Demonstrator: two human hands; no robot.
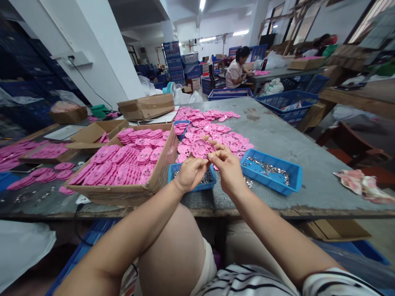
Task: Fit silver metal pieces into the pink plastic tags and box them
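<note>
Both my hands hold one pink flower-shaped plastic piece (202, 148) up over the grey table (277, 135). My left hand (190, 172) grips its lower left edge with closed fingers. My right hand (226, 164) pinches its right edge. Below my hands sits a small blue tray (182, 169) of small metal parts. A larger blue tray (271, 170) with similar metal parts lies just right of my right hand. A cardboard box (132, 190) filled with stacked pink pieces stands at my left. Loose pink pieces (212, 123) are spread on the table beyond my hands.
More cardboard boxes (146, 106) and pink pieces (40, 174) cover the table's left side. A pink cloth (361, 185) lies at the right. Blue crates (286, 100) stand behind the table. A person (236, 70) sits at a far table. My knee is under the table edge.
</note>
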